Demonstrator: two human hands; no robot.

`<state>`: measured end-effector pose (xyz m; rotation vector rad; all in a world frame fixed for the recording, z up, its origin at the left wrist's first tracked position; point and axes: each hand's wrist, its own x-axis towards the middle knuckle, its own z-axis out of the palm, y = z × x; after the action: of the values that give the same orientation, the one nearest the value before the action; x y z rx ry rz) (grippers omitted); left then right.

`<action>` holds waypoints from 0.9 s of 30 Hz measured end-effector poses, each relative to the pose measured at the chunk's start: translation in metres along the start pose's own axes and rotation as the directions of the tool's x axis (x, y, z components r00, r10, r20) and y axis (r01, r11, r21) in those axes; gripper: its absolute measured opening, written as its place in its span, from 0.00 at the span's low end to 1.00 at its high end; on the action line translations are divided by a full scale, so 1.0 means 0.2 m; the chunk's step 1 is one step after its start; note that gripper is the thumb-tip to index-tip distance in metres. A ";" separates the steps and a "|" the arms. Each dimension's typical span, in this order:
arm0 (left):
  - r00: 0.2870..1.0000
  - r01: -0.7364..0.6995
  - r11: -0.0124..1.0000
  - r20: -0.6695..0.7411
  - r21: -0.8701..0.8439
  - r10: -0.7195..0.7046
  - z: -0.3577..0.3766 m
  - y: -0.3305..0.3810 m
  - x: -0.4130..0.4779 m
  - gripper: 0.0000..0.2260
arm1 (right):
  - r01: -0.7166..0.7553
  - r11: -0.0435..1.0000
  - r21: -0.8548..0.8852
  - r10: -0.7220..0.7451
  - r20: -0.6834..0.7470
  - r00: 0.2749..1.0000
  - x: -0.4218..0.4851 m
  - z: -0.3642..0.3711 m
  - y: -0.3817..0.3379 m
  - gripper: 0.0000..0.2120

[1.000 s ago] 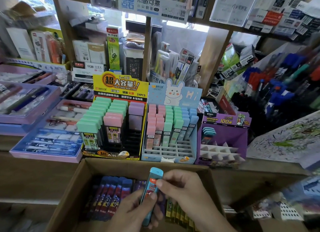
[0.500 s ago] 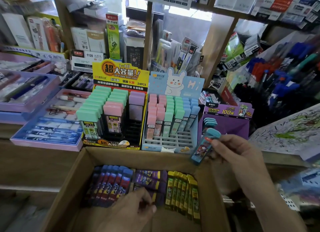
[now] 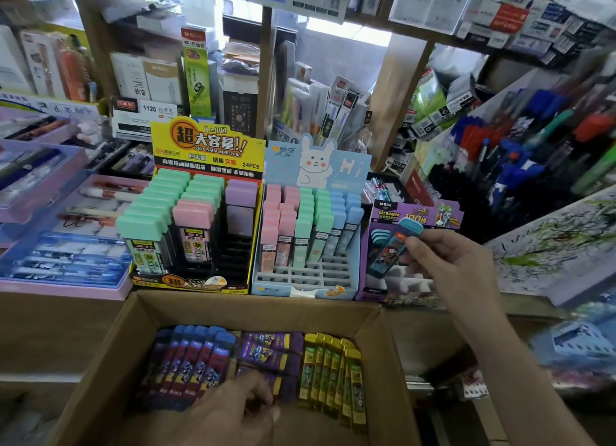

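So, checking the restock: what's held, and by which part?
Right hand pinches the teal-capped lead case just below its cap; left hand: cannot tell.

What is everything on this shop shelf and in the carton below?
Teal case: one, teal-capped, over the purple display.
Purple display: one, purple, shelf right.
Bunny display: one, pale blue, shelf middle.
Yellow display: one, yellow, left of the bunny display.
Carton: one, brown, below the shelf.
Blue cases: one row, dark blue, carton left.
Purple cases: several, purple, carton middle.
Yellow cases: one row, yellow, carton right.
Pens: many, blue and red, far right.
Right hand: one, pinching the teal case.
Left hand: one, in the carton by the purple cases.
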<state>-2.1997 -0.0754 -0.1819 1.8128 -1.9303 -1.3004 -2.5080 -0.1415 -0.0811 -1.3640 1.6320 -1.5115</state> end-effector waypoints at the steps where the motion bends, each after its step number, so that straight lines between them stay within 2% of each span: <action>1: 1.000 -0.001 1.000 0.000 -0.002 0.001 0.00 0.00 0.00 0.09 | 0.001 1.000 -0.025 -0.001 0.002 1.000 0.00 0.01 0.01 0.05; 4: 1.000 -0.011 1.000 -0.004 0.008 0.011 0.00 0.00 0.00 0.09 | 0.017 0.997 -0.077 -0.016 0.008 1.000 0.01 0.01 0.03 0.06; 10: 1.000 -0.024 1.000 0.005 0.011 0.024 0.00 0.00 0.01 0.09 | 0.064 0.997 -0.040 -0.065 -0.037 0.997 0.03 -0.01 0.03 0.06; 18: 0.999 -0.013 0.999 -0.041 0.033 0.015 0.01 0.00 0.00 0.11 | -0.018 0.987 -0.163 0.030 0.072 0.997 0.06 0.03 0.08 0.03; 21: 0.999 -0.009 0.999 -0.051 0.030 0.011 0.01 0.00 -0.01 0.12 | -0.081 0.979 -0.189 0.101 0.102 0.990 0.07 0.04 0.09 0.11; 27: 1.000 -0.003 0.999 -0.029 0.032 0.004 0.01 0.01 -0.02 0.11 | -0.121 0.971 -0.207 0.146 0.112 0.983 0.08 0.05 0.10 0.14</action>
<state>-2.2015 -0.0714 -0.1790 1.8323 -1.9490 -1.2415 -2.5113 -0.1625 -0.0983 -1.3923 1.7938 -1.1854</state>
